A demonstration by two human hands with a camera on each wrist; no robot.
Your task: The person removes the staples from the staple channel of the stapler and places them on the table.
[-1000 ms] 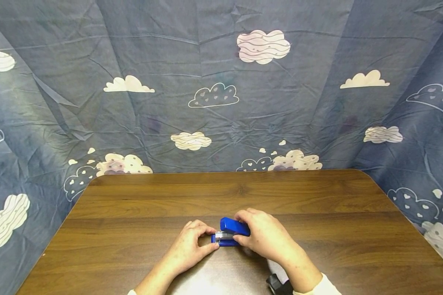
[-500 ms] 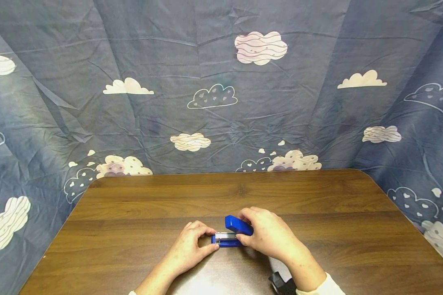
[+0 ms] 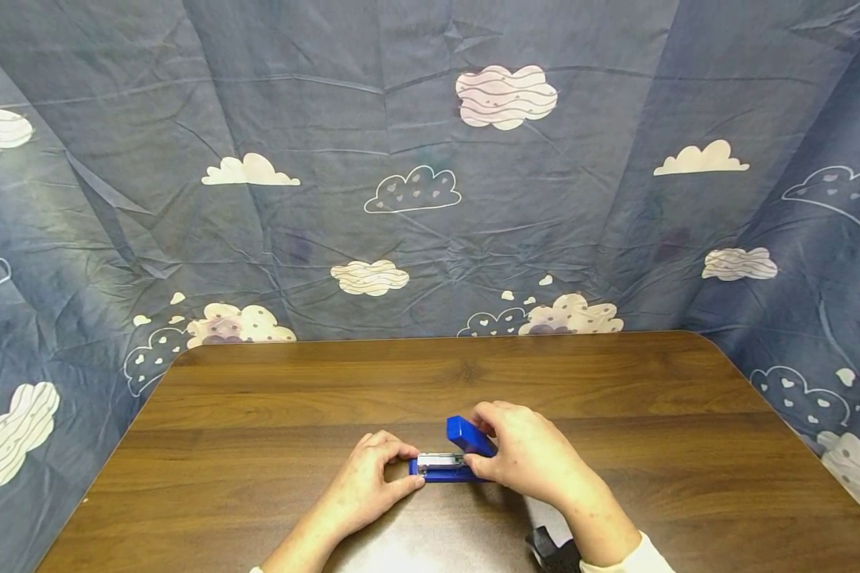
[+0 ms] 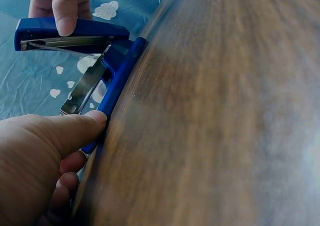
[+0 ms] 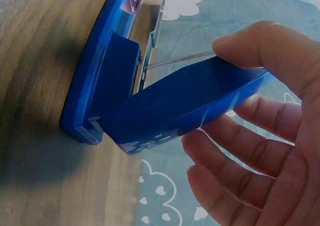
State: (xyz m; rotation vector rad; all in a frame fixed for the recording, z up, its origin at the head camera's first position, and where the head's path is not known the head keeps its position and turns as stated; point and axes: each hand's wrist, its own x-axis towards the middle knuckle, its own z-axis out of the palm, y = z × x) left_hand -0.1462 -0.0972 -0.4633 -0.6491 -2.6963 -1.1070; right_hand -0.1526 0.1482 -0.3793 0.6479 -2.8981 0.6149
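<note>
A blue stapler [image 3: 450,476] lies on the wooden table, its top cover [image 5: 180,106] swung up from the base. The metal staple magazine [image 4: 86,86] is exposed between cover and base. From the cover a thin spring [image 5: 180,60] stretches down to the magazine. My left hand [image 3: 369,481] pinches the front end of the base between thumb and fingers. At the other end my right hand [image 3: 537,458] grips the raised cover, thumb on one side and fingers on the other. Whether staples lie in the magazine cannot be told.
The brown wooden table [image 3: 258,398] stretches out around both hands. Behind it hangs a blue-grey cloth [image 3: 416,239] printed with clouds. A black object [image 3: 555,553], partly hidden, is by the right wrist at the lower edge of the head view.
My right hand has tilted the stapler's cover further up and back to the right, so more of the magazine shows. The left hand has stayed on the base.
</note>
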